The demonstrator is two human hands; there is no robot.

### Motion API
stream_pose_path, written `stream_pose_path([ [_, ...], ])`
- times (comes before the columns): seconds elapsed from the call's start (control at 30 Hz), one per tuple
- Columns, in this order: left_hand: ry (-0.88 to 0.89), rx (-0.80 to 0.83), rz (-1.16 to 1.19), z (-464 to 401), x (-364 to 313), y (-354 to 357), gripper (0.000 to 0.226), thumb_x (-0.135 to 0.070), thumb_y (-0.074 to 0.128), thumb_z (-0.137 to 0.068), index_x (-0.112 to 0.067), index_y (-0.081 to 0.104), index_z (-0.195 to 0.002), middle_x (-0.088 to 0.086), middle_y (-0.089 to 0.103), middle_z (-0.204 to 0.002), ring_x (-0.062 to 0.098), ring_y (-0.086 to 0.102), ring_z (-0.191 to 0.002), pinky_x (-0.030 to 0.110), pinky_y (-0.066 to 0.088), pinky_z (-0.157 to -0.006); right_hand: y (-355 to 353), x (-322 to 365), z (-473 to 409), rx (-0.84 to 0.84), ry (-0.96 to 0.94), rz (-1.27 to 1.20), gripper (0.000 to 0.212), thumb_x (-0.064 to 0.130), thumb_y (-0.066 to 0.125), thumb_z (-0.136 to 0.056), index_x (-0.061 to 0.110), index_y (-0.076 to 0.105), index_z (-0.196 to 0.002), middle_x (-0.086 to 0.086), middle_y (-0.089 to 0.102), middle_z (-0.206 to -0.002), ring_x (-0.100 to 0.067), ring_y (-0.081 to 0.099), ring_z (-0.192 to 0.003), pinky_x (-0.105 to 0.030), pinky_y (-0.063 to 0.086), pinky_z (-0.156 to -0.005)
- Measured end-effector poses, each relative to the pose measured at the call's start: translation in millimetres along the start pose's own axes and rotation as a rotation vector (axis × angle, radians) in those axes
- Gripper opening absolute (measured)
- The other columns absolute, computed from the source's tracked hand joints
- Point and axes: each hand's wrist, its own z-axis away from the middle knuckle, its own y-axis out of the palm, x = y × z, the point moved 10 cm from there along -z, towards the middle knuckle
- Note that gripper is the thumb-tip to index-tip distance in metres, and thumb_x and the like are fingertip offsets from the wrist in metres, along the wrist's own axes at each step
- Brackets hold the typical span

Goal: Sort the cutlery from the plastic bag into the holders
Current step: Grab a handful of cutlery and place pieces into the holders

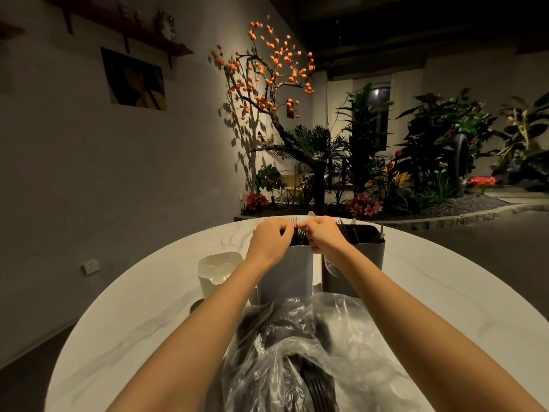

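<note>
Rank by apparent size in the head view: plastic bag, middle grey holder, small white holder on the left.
1. plastic bag, largest, though it lies nearest the camera, which inflates it.
2. middle grey holder, partly hidden by the left hand.
3. small white holder, smallest, partly behind the left forearm.

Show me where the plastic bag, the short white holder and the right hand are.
plastic bag (350, 343): head view, on the crinkled clear film at its right side.
short white holder (208, 282): head view, on its front wall, left of the arms.
right hand (323, 237): head view, on the back of the hand.
</note>
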Motion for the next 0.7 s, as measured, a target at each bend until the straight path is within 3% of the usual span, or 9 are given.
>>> stream_pose_path([
  [0.1, 0.072, -0.002, -0.063, 2.0, -5.3, -1.6, 0.024, -0.020, 0.053, -0.098, -0.012, 0.074, -0.107, 0.006, 0.071, -0.109, 0.019, 0.061, -0.101, 0.033, 0.049, -0.090, -2.9, -6.4, -5.4, -0.036, 0.059, 0.093, 0.032, 0.006, 0.040, -0.100, 0.008, 0.063, -0.079, 0.000, 0.041, -0.048, -0.012, 0.033, -0.048, -0.015, 0.025, -0.031],
  [0.23, 0.169, -0.071, -0.135, 6.6, -9.3, -7.8, 0.024, -0.015, 0.058, -0.094, -0.018, 0.071, -0.115, 0.000, 0.068, -0.116, 0.018, 0.053, -0.113, 0.037, 0.042, -0.099, 0.7, -4.5, -0.9, 0.018, 0.024, 0.063, 0.024, 0.012, 0.040, -0.101, 0.006, 0.060, -0.089, -0.002, 0.036, -0.056, -0.005, 0.034, -0.036, -0.015, 0.024, -0.032],
  [0.37, 0.121, -0.002, -0.196, 6.3, -8.6, -2.0, 0.029, -0.025, 0.048, -0.099, -0.022, 0.069, -0.119, -0.004, 0.065, -0.123, 0.016, 0.047, -0.120, 0.036, 0.033, -0.101, 6.8, 3.3, 10.4, 0.104, -0.023, -0.091, 0.038, 0.030, 0.030, -0.105, 0.010, 0.062, -0.098, 0.003, 0.033, -0.052, -0.005, 0.028, -0.042, -0.017, 0.024, -0.040],
  [0.43, 0.109, 0.025, -0.217, 7.8, -10.2, -0.6, 0.032, -0.026, 0.043, -0.100, -0.020, 0.067, -0.121, -0.003, 0.061, -0.126, 0.017, 0.042, -0.122, 0.037, 0.030, -0.101, 9.9, 6.8, 13.5, 0.136, -0.030, -0.169, 0.040, 0.027, 0.027, -0.106, 0.008, 0.062, -0.105, 0.003, 0.033, -0.053, -0.005, 0.028, -0.044, -0.016, 0.027, -0.041],
  [0.5, 0.099, -0.004, -0.198, 11.4, -12.6, -3.5, 0.029, -0.027, 0.043, -0.100, -0.017, 0.062, -0.120, 0.000, 0.058, -0.122, 0.018, 0.042, -0.117, 0.036, 0.032, -0.098, 14.3, 11.9, 15.8, 0.175, -0.042, -0.289, 0.036, 0.017, 0.028, -0.104, 0.000, 0.057, -0.117, 0.004, 0.035, -0.053, -0.004, 0.031, -0.044, -0.016, 0.030, -0.043],
  [0.6, 0.034, -0.091, -0.046, 19.5, -10.7, -14.6, 0.016, -0.025, 0.044, -0.100, -0.016, 0.056, -0.095, -0.001, 0.057, -0.097, 0.017, 0.047, -0.092, 0.034, 0.041, -0.081, 20.7, 17.5, 18.3, 0.216, -0.034, -0.484, 0.032, 0.010, 0.026, -0.105, -0.003, 0.047, -0.126, 0.002, 0.036, -0.057, -0.005, 0.032, -0.046, -0.018, 0.030, -0.045],
  [0.7, -0.001, -0.044, 0.068, 27.2, -9.1, -19.8, 0.028, -0.020, 0.043, -0.100, -0.016, 0.052, -0.074, -0.002, 0.055, -0.071, 0.015, 0.050, -0.067, 0.034, 0.040, -0.062, 28.7, 19.6, 21.1, 0.206, -0.018, -0.580, 0.031, 0.008, 0.024, -0.105, -0.003, 0.045, -0.127, 0.001, 0.036, -0.058, -0.006, 0.032, -0.048, -0.019, 0.030, -0.049],
])
